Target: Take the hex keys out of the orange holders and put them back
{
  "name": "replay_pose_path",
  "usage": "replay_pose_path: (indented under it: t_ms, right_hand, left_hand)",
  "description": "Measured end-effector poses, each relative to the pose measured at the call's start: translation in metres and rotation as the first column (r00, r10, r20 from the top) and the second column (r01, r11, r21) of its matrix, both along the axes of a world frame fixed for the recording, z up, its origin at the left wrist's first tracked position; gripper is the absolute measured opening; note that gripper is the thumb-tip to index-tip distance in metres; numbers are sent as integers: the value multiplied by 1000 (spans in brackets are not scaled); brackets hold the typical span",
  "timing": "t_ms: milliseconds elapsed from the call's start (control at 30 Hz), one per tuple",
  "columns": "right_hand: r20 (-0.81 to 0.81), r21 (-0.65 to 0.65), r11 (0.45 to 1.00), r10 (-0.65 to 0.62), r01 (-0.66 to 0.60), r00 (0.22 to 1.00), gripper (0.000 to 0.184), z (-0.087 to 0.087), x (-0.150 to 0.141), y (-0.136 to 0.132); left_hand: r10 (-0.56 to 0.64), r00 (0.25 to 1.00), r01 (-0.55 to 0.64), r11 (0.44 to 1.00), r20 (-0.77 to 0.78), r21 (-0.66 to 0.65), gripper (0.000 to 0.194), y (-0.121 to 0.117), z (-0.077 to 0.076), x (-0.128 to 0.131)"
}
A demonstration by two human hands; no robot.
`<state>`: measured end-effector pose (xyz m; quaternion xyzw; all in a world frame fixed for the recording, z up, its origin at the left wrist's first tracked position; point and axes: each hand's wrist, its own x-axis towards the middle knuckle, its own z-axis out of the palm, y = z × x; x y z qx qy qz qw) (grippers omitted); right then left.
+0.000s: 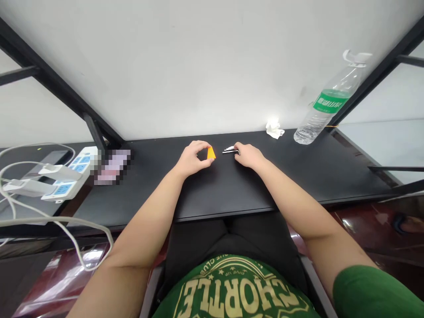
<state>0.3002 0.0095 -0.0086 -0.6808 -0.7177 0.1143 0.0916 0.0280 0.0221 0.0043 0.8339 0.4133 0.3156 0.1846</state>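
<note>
Over a black desk, the left hand (195, 158) pinches a small orange piece (211, 153) upright between thumb and fingertips. Just beside it, the right hand (247, 155), fingers curled nearly closed, grips a slim silvery item (231, 150). Farther right, a green-labelled bottle (331, 100) stands beyond crumpled white tissue (274, 129).

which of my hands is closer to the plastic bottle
Your right hand. It's left of the bottle; your left hand, holding an orange piece, is farther left.
</note>
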Motion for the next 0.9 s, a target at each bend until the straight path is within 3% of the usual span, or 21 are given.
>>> replay_pose_path:
  t_ms: [100, 200, 300, 367, 467, 600, 900]
  right_hand:
    - [31, -5, 1000, 17, -17, 999, 20, 3, -2, -1]
    - [70, -98, 995, 29, -22, 997, 7, 9, -3, -4]
    - [61, -160, 984, 86, -75, 994, 7, 11, -2, -7]
    - [7, -103, 978, 185, -184, 983, 8, 9, 1, -8]
    - [-216, 36, 944, 329, -329, 919, 5, 6, 5, -9]
    - [-495, 99, 927, 361, -362, 790, 4, 7, 4, -12]
    - [-506, 214, 907, 420, -362, 753, 8, 10, 2, -13]
  left_hand:
    - [-21, 1000, 21, 1000, 6, 9, 39, -1, 1, 1]
    - [-30, 999, 30, 1000, 10, -1, 39, -3, 2, 2]
    - [-30, 1000, 30, 999, -1, -11, 40, -3, 1, 2]
    - [-32, 999, 32, 999, -7, -14, 39, -1, 0, 1]
    - [-37, 999, 37, 999, 11, -13, 39, 1, -3, 0]
    - [-1, 1000, 1, 999, 10, -41, 38, 2, -3, 0]
    - [3, 999, -2, 1000, 48, -27, 38, 4, -4, -1]
